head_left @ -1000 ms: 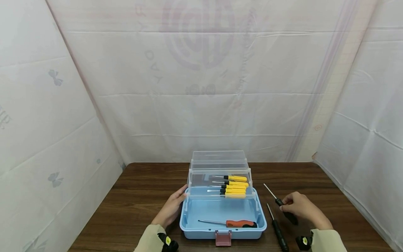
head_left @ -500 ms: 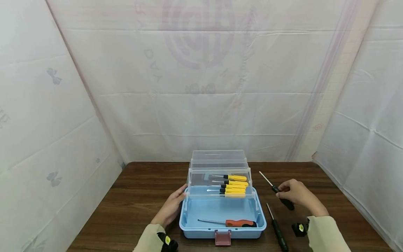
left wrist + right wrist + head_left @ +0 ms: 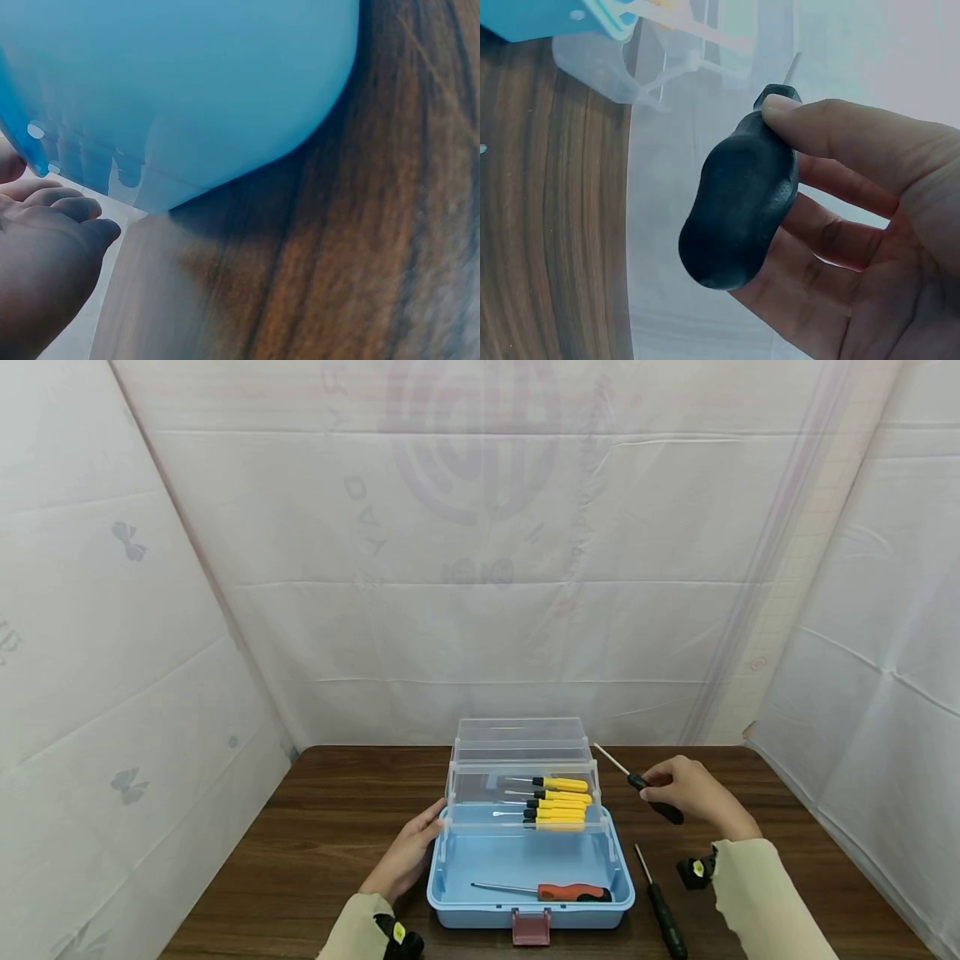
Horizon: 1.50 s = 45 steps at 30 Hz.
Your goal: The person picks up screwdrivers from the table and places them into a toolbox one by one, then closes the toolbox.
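In the head view, a blue toolbox (image 3: 525,860) stands with its clear upper trays (image 3: 517,752) folded up at the back. My left hand (image 3: 411,852) holds its left rim near the back corner, thumb by the rim and fingers (image 3: 71,206) against the outside. Raised to the right of the box, a black-handled screwdriver (image 3: 739,195) is pinched by my right hand (image 3: 690,789), shaft pointing away and left. An orange-and-black screwdriver (image 3: 573,892) lies inside the box. Another black-handled screwdriver (image 3: 662,914) lies on the table right of the box.
Several yellow-handled screwdrivers (image 3: 558,804) lie in a clear tray of the box. A reddish latch (image 3: 531,928) hangs at the box's front. The dark wooden table (image 3: 315,827) is enclosed by white sheeting (image 3: 480,635) at the back and sides.
My right hand has lifted the black-handled screwdriver and carried it away from me and left, towards the clear trays. My left hand and the box have stayed put.
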Motion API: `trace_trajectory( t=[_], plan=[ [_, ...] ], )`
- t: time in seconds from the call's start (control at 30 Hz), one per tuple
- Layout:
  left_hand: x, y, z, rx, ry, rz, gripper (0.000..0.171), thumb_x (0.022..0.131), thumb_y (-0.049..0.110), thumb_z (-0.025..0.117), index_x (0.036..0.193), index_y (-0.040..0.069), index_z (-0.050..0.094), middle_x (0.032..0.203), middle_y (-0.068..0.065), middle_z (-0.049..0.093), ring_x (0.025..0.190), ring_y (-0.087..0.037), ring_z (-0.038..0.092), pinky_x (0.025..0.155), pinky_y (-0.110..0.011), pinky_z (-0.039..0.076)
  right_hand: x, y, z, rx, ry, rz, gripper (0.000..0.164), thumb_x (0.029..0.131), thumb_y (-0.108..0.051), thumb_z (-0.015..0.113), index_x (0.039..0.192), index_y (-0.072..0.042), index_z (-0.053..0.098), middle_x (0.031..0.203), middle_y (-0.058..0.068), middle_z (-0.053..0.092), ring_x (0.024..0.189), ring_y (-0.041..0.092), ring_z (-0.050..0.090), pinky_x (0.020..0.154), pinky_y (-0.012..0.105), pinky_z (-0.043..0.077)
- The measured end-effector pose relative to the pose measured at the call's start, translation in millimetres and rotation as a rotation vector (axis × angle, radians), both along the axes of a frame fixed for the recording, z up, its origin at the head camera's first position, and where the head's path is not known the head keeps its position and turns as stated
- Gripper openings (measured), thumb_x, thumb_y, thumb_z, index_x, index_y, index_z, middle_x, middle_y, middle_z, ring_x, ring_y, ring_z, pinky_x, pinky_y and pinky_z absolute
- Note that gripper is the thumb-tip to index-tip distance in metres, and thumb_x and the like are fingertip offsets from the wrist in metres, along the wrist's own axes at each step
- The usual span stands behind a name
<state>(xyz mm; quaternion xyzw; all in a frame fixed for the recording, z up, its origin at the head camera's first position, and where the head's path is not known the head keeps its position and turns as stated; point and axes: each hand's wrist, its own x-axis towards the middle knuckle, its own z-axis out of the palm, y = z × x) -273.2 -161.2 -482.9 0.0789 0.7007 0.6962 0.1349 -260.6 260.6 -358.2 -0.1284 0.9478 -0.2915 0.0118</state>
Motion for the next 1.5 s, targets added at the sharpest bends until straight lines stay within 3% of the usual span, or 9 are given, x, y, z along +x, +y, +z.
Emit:
trace_trajectory(
  t=[0.3,0.7,0.97,1.3,1.5],
  plan=[
    [-0.4,-1.2,-0.6,-0.005,0.006,-0.007,0.056,0.105,0.019,0.037,0.153,0.001,0.016,0.159,-0.025,0.009,0.146,-0.043,0.007,0.116,-0.059,0.013,-16.7,-14.5,6.8,-0.033,0.061,0.000,0.029,0.087,-0.015,0.069,0.108,0.004,0.069,0.095,0.012,0.070,0.079,0.018,0.063,0.068,0.037,0.055],
    [-0.2,-1.9,1.5,-0.006,0.005,-0.010,0.057,0.104,0.020,0.039,0.152,-0.001,0.016,0.159,-0.026,0.009,0.146,-0.043,0.006,0.116,-0.059,0.012,-42.0,-42.3,21.5,-0.027,0.103,0.083,0.025,0.090,-0.012,0.065,0.110,0.002,0.070,0.091,0.008,0.071,0.071,0.014,0.057,0.064,0.030,0.049],
    [0.1,-2.7,2.0,-0.020,-0.002,0.002,0.056,0.104,0.019,0.038,0.153,0.000,0.016,0.159,-0.025,0.009,0.146,-0.043,0.007,0.116,-0.059,0.013,-58.8,-63.6,26.7,-0.002,0.134,0.121,0.025,0.090,-0.010,0.065,0.113,-0.001,0.070,0.099,0.010,0.070,0.080,0.018,0.063,0.068,0.032,0.051],
    [0.6,-3.6,1.8,-0.013,-0.017,0.009,0.055,0.105,0.019,0.037,0.153,0.001,0.016,0.159,-0.025,0.010,0.146,-0.043,0.009,0.116,-0.059,0.014,-72.4,-87.5,31.4,0.040,0.173,0.146,0.025,0.089,-0.007,0.066,0.113,0.001,0.070,0.098,0.011,0.069,0.080,0.016,0.062,0.073,0.035,0.056],
    [0.3,-3.1,0.6,-0.006,-0.014,0.001,0.056,0.104,0.019,0.038,0.153,0.001,0.016,0.159,-0.025,0.011,0.146,-0.043,0.009,0.116,-0.059,0.014,-80.1,-96.9,30.6,0.053,0.149,0.142,0.026,0.089,-0.006,0.066,0.114,0.000,0.069,0.101,0.012,0.067,0.084,0.018,0.063,0.078,0.038,0.056]
  ],
)
